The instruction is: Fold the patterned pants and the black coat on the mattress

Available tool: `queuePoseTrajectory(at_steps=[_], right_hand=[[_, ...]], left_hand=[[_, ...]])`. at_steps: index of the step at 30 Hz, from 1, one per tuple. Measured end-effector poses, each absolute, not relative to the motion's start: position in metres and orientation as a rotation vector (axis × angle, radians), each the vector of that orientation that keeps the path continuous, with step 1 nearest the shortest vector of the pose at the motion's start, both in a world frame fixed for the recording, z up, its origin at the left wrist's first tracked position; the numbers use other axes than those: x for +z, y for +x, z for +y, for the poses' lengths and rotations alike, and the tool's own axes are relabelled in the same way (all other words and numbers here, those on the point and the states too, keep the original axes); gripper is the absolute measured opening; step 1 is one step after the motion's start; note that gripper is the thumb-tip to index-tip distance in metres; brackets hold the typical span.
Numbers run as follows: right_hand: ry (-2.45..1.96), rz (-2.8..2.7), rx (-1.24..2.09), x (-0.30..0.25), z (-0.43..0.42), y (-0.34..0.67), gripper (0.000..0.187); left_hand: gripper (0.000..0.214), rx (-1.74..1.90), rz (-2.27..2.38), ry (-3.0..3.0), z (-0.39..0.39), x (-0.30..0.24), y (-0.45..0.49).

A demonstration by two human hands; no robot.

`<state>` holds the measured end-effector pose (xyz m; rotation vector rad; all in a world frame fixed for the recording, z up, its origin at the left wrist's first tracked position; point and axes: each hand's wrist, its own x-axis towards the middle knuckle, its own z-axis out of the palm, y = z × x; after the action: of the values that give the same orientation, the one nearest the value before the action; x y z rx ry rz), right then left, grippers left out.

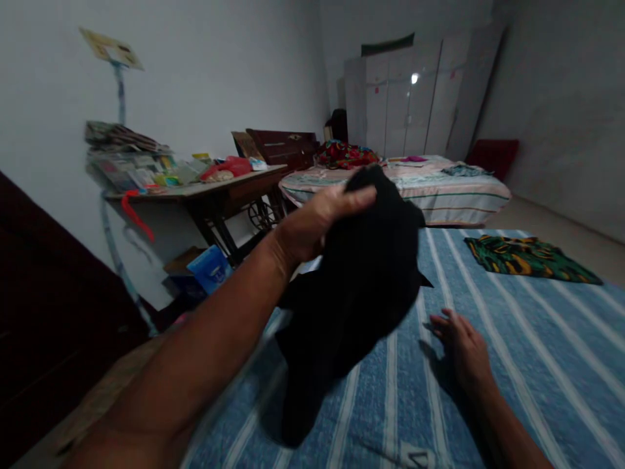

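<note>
A black cloth garment point(366, 273) hangs in loose folds from my left hand point(325, 218), which grips it near its upper edge. Its lower end droops down over the blue striped bedspread point(488, 365); the exact kind of garment cannot be made out. My right hand point(461, 342) is apart from the black cloth, low over the bedspread, with its fingers loosely bent and nothing visible in them. Farther off on the right of the bedspread lies a flat folded green, black and yellow patterned cloth point(530, 258).
A sewing-machine table point(219, 187) with a red bag point(234, 167) and boxes on it stands along the left wall. Beyond is another bed point(454, 195) holding clothes, with a pale wardrobe point(405, 98) behind. A small white label point(417, 456) shows at the bottom.
</note>
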<state>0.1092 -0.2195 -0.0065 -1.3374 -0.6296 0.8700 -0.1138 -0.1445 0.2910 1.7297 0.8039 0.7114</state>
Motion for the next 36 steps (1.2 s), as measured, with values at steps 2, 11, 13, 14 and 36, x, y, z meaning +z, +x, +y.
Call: queuePoseTrajectory(at_steps=[2, 11, 13, 14, 36], right_hand=[[-1.207, -0.374, 0.924, -0.004, -0.222, 0.127, 0.051], [-1.202, -0.255, 1.066, 0.007, -0.228, 0.154, 0.046], [-1.213, -0.302, 1.054, 0.006, -0.226, 0.152, 0.047], [-1.211, -0.317, 1.055, 0.005, -0.226, 0.152, 0.047], [-1.539, -1.01, 1.048, 0.029, -0.264, 0.17, 0.05]], left_hand=[[0.046, 0.303, 0.728, 1.799, -0.152, 0.253, -0.104], [0.036, -0.006, 0.864, 2.206, -0.127, 0.138, -0.134], [0.033, 0.052, 0.917, 2.227, -0.125, 0.129, -0.143], [0.033, 0.08, 0.949, 2.229, -0.125, 0.125, -0.147], [0.016, -0.039, 1.275, 2.505, -0.175, 0.093, -0.176]])
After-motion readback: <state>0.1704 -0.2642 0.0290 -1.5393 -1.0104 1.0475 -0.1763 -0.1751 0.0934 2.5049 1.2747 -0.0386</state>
